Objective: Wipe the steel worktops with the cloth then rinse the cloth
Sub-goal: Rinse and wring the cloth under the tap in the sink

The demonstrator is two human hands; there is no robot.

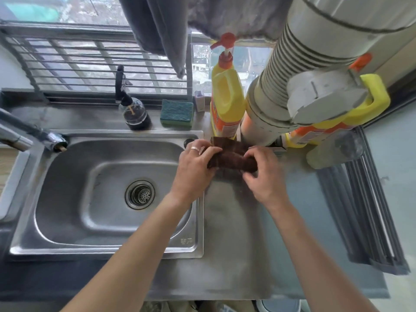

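My left hand (195, 167) and right hand (263, 174) each pinch an end of the brown cloth (229, 157); soft, limp, best bunched.

cloth (231, 157): dark brown, bunched into a crumpled strip, lying crosswise just right of the sink's (198, 224) far right corner, lifted slightly off the steel.
steel worktop (229, 233): grey, dull, streaked and smudged, flat, running along the sink's right side toward the near edge.
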